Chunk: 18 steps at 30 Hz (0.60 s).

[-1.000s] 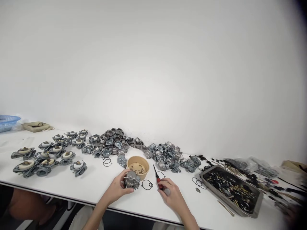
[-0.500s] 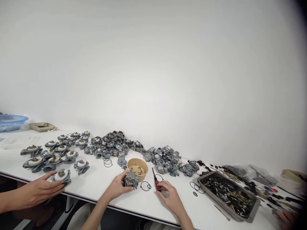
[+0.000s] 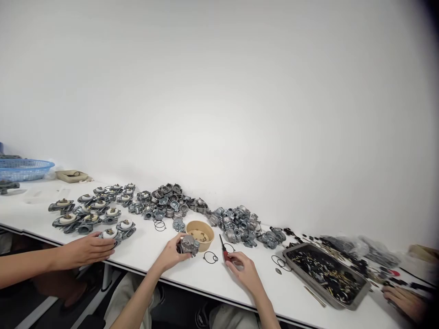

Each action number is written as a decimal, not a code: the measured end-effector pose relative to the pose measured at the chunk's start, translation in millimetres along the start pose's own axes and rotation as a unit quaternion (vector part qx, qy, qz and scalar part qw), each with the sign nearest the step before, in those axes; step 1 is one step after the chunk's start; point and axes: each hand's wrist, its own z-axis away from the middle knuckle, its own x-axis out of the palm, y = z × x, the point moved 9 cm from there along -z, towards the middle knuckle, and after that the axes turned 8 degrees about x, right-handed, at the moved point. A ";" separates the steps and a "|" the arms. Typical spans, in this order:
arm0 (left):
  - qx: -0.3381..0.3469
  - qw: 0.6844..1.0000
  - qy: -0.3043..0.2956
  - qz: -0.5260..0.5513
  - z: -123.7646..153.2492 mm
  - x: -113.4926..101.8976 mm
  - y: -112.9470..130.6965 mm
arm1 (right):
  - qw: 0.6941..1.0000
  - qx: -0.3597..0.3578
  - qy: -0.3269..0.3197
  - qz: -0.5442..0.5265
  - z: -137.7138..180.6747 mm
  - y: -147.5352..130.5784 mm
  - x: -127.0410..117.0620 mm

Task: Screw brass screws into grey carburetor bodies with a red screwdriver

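My left hand (image 3: 170, 256) grips a grey metal carburetor body (image 3: 189, 245) resting on the white table (image 3: 144, 256), just in front of a tan bowl (image 3: 200, 227) of small brass parts. My right hand (image 3: 244, 270) is closed around a small screwdriver (image 3: 223, 249) with a red grip and black shaft, its tip pointing away from me. Black O-rings (image 3: 210, 257) lie between my two hands.
Heaps of grey carburetor parts (image 3: 168, 203) (image 3: 240, 221) sit behind the bowl. Assembled units with white discs (image 3: 89, 210) fill the left. Another person's hand (image 3: 84, 250) touches one. A metal tray (image 3: 325, 272) of small dark parts stands right, with another hand (image 3: 406, 301) beyond. A blue basket (image 3: 24, 168) is far left.
The view has shifted, so everything sits further right and up. The other person's hand at the left has come in and reached a white-disc unit. My hands stay on the carburetor and screwdriver.
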 end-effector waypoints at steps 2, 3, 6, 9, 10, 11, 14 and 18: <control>0.000 1.000 0.011 -0.006 -0.3 -3.4 -2.7 | 1.000 0.013 -0.004 -0.005 -0.4 5.7 1.1; -0.001 1.000 0.017 -0.010 -0.6 -5.1 -4.5 | 1.000 0.018 -0.006 -0.008 -0.7 8.0 1.5; -0.006 0.999 0.043 -0.028 -1.9 -11.1 -11.4 | 0.999 0.031 -0.011 -0.016 -2.1 13.3 1.2; -0.010 0.996 0.079 -0.050 -3.8 -18.1 -20.2 | 0.999 0.040 -0.010 -0.027 -4.2 17.5 -1.1; -0.012 0.994 0.090 -0.056 -4.3 -20.2 -23.3 | 0.999 0.042 -0.009 -0.030 -4.8 18.9 -1.8; -0.014 0.993 0.102 -0.063 -4.7 -22.5 -26.3 | 0.998 0.045 -0.008 -0.034 -5.3 20.4 -2.5; -0.030 0.986 0.139 -0.087 -4.7 -30.2 -34.4 | 0.997 0.053 0.003 -0.050 -5.7 25.3 -5.5; -0.068 0.971 0.193 -0.124 -1.0 -42.9 -42.5 | 0.992 0.066 0.064 -0.089 -2.7 30.7 -20.0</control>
